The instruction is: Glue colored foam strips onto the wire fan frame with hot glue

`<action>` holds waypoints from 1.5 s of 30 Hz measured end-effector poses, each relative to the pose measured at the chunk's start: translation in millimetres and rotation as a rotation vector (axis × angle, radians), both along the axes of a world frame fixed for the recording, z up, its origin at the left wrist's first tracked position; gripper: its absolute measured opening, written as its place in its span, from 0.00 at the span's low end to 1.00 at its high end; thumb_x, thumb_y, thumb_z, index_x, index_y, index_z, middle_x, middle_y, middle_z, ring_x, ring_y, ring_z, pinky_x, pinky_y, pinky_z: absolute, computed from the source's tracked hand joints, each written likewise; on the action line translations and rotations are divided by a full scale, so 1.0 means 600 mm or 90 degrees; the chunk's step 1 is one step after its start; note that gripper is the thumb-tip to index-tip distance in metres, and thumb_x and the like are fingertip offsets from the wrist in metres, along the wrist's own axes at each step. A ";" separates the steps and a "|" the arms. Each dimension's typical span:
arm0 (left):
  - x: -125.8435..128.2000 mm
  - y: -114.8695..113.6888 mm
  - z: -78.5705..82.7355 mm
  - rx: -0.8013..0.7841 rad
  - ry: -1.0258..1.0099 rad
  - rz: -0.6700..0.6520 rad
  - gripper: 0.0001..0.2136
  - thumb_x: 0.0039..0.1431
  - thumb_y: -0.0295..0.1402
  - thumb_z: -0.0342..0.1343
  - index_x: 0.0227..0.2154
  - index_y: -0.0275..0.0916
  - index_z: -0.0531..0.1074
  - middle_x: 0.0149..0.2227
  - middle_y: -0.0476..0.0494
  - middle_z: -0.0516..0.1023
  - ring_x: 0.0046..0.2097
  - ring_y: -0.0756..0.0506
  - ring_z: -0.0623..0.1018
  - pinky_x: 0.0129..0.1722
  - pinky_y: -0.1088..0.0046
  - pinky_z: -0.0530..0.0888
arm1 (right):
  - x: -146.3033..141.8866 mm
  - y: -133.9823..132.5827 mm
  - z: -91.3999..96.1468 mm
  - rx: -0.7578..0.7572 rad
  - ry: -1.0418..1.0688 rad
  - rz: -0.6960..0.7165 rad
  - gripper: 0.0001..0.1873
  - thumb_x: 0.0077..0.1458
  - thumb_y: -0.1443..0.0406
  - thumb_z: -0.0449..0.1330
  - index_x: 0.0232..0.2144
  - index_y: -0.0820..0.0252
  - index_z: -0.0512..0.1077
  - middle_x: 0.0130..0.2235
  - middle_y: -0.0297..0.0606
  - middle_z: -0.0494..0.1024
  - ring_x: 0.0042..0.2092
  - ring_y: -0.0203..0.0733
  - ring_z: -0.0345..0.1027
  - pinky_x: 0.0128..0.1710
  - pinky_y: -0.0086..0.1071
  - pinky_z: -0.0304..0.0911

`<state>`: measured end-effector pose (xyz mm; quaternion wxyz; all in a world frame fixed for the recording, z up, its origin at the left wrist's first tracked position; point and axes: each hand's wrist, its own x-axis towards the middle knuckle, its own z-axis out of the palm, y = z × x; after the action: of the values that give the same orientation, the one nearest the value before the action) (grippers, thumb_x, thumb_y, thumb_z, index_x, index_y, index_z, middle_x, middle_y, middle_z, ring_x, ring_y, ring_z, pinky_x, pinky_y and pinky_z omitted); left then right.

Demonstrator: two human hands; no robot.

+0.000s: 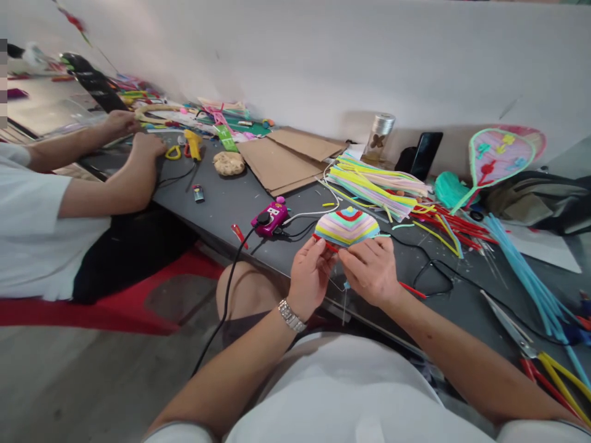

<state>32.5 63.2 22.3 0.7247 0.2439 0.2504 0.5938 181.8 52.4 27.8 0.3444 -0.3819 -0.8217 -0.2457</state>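
Left grip [310,277]: raised on edge, palm facing the other hand, fingers curled and pinched closed against the thumb.
Right grip [369,271]: back of the hand upward, fingers reaching left and bending down, just beside the left grip.
Left wrist [290,306]: slightly bent, wearing a metal link watch [291,315].
Left forearm [235,369]: bare, rising from the lower middle of the view.
Right forearm [457,351]: bare, angled in from the lower right, wrist nearly straight.
Chest [341,394]: in a white T-shirt, at the bottom of the view, between both arms.
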 end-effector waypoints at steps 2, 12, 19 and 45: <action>0.002 -0.001 -0.001 -0.003 -0.005 0.005 0.13 0.55 0.37 0.69 0.40 0.38 0.79 0.39 0.46 0.83 0.39 0.50 0.81 0.40 0.78 0.77 | 0.000 0.001 0.002 0.005 -0.008 0.009 0.05 0.61 0.72 0.61 0.39 0.60 0.74 0.30 0.32 0.78 0.33 0.37 0.63 0.41 0.40 0.50; -0.002 0.003 -0.010 -0.031 0.009 0.008 0.15 0.56 0.41 0.69 0.41 0.37 0.80 0.41 0.44 0.85 0.41 0.48 0.83 0.42 0.75 0.79 | 0.021 -0.019 -0.004 -0.014 -0.029 -0.018 0.11 0.64 0.73 0.58 0.45 0.58 0.76 0.38 0.36 0.81 0.38 0.38 0.69 0.48 0.41 0.53; -0.001 0.003 -0.013 -0.040 0.001 0.012 0.13 0.56 0.40 0.69 0.38 0.37 0.80 0.38 0.44 0.86 0.41 0.47 0.84 0.44 0.73 0.80 | 0.042 -0.026 -0.014 -0.009 -0.002 -0.025 0.08 0.64 0.73 0.59 0.41 0.57 0.76 0.38 0.34 0.82 0.39 0.36 0.70 0.51 0.40 0.55; -0.011 0.001 -0.011 -0.067 0.024 0.021 0.13 0.57 0.41 0.69 0.39 0.39 0.77 0.39 0.45 0.86 0.42 0.48 0.85 0.47 0.75 0.81 | 0.041 -0.008 0.008 -0.024 -0.068 -0.042 0.09 0.64 0.72 0.58 0.37 0.55 0.77 0.36 0.33 0.79 0.37 0.37 0.64 0.51 0.40 0.52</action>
<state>25.8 63.7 15.9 0.7215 0.2126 0.2990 0.5872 206.2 47.7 32.6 0.2846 -0.4014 -0.8303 -0.2616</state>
